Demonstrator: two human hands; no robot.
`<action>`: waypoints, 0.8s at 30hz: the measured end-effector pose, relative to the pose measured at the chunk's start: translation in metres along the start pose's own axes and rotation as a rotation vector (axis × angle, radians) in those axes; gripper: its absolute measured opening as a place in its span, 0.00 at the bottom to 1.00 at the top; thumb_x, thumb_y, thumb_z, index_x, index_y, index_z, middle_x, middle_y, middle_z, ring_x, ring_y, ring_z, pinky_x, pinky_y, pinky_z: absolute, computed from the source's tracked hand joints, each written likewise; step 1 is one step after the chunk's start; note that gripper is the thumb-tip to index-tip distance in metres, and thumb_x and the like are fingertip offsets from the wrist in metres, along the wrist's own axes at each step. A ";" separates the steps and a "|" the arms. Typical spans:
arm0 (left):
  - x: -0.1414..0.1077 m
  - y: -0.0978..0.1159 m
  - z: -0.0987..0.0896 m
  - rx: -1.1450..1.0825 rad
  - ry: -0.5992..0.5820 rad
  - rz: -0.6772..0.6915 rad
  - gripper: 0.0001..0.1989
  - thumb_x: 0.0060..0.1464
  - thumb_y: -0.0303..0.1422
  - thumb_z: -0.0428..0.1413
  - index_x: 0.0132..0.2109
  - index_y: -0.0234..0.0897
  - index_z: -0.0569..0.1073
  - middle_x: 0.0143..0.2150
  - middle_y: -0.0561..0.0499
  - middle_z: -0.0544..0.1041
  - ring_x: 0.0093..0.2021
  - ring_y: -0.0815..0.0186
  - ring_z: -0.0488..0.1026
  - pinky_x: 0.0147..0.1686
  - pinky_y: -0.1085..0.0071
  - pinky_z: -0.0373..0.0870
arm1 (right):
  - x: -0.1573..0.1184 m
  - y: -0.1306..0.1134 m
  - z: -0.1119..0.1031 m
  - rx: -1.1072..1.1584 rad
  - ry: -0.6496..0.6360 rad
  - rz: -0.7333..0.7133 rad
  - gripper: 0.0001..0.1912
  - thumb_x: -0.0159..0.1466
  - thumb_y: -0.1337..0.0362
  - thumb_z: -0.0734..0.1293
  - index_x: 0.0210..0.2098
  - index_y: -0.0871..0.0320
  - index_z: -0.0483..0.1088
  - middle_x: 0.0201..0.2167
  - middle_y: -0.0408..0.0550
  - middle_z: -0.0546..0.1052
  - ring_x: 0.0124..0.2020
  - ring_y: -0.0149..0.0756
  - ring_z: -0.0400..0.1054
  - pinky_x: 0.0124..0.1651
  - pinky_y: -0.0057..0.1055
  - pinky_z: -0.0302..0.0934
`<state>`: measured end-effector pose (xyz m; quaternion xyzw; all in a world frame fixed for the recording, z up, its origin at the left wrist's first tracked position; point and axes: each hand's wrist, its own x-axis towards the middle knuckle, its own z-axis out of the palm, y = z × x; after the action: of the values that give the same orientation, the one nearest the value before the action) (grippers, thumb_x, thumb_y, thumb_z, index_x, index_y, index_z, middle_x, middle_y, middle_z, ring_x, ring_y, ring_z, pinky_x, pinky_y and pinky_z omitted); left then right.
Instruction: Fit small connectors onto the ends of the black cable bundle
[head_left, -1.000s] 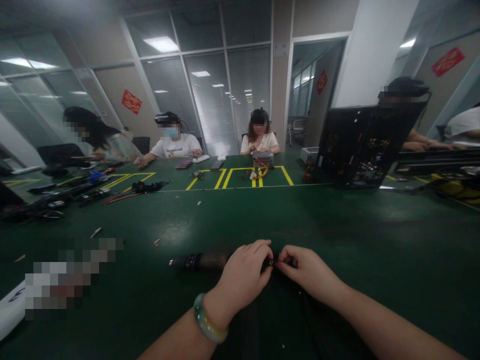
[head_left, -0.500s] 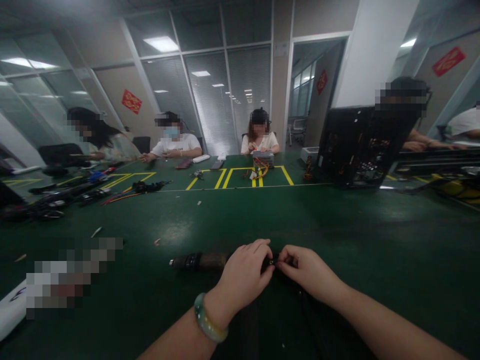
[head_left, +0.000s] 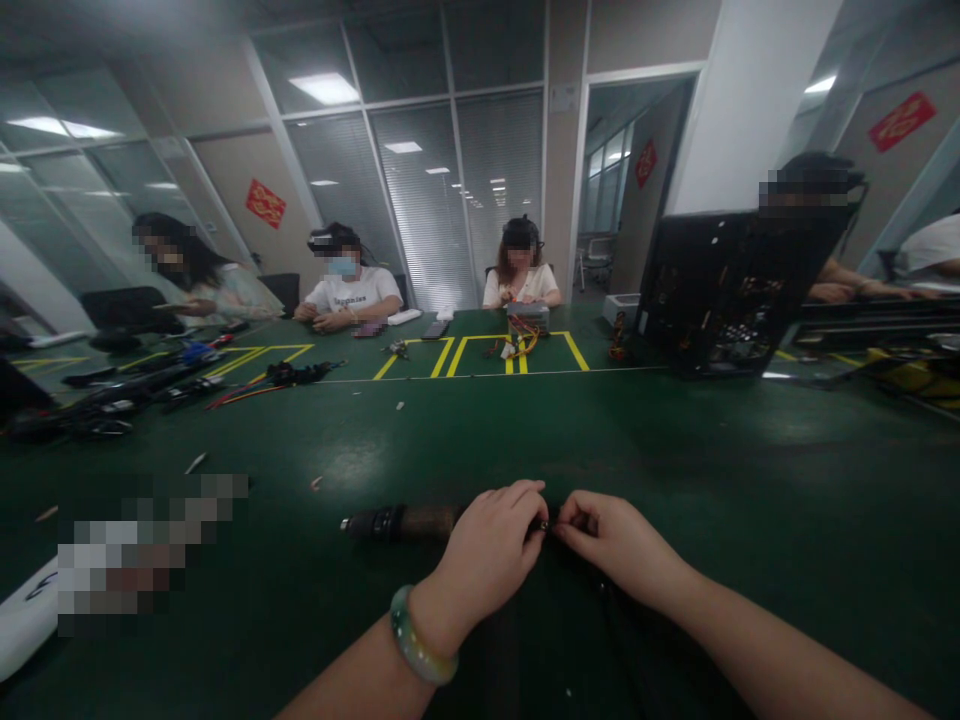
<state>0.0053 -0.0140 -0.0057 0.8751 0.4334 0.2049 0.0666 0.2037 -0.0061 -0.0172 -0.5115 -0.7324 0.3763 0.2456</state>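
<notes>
A dark, rod-shaped tool [head_left: 424, 522] with ringed bands and a bright metal tip lies across the green table. My left hand [head_left: 491, 540] curls closed round its right end, covering that part. A small brass-coloured spot shows between the thumb and fingers. Just to the right, my right hand [head_left: 615, 545] is closed in a pinch close to that end. What its fingertips hold is too small and dark to make out. A dark cord-like shape [head_left: 611, 610] runs down below the right wrist. On my left wrist sits a green and yellow bangle [head_left: 420, 640].
A white, partly blurred-out object [head_left: 30, 620] lies at the near left. Dark parts and cables [head_left: 135, 390] spread at the far left. Opposite, a grey box with coloured wires [head_left: 529, 325] stands before a seated person. A black computer case [head_left: 720, 290] rises at the right; several people sit around.
My fingers have shifted only slightly, and both hands stay at the tool's right end. Across the table, the masked person's hands have come together.
</notes>
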 end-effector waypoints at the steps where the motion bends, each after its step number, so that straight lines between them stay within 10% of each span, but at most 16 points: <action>1: 0.000 0.000 0.000 -0.003 0.002 0.002 0.06 0.56 0.25 0.53 0.41 0.40 0.67 0.56 0.49 0.69 0.54 0.59 0.68 0.51 0.59 0.65 | 0.000 0.000 0.000 0.001 0.000 0.001 0.05 0.63 0.62 0.65 0.33 0.56 0.71 0.29 0.41 0.77 0.30 0.33 0.70 0.30 0.25 0.58; 24: 0.000 -0.001 -0.001 -0.012 -0.003 -0.006 0.08 0.55 0.25 0.54 0.41 0.41 0.67 0.56 0.50 0.69 0.54 0.60 0.67 0.51 0.60 0.65 | -0.001 -0.003 -0.001 -0.003 -0.002 -0.015 0.05 0.63 0.62 0.65 0.33 0.55 0.72 0.29 0.40 0.77 0.30 0.32 0.70 0.29 0.24 0.58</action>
<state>0.0041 -0.0137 -0.0050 0.8737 0.4346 0.2061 0.0733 0.2035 -0.0075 -0.0139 -0.5060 -0.7370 0.3738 0.2471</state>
